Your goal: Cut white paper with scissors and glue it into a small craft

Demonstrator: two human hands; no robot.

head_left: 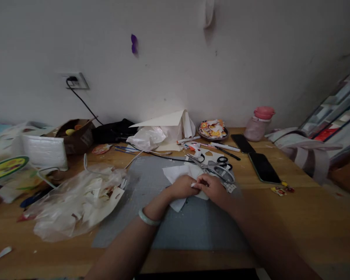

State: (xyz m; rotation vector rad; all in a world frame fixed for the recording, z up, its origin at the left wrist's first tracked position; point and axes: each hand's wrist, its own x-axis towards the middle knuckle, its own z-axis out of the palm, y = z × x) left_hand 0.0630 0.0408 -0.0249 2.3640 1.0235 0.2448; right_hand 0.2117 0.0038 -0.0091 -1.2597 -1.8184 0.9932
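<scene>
My left hand, with a pale bangle on its wrist, is closed over the grey mat. Right beside it, my right hand is closed too, and the fingertips of both meet at a small white piece, too small to name. White paper sheets lie beneath and behind the hands. Just beyond my right hand are scissors with black handles and another pair with grey handles.
A clear plastic bag with paper scraps lies left. At the back are a bowl of cut scraps, pens and folded cream card. Two phones, candy wrappers and a pink-lidded bottle are right.
</scene>
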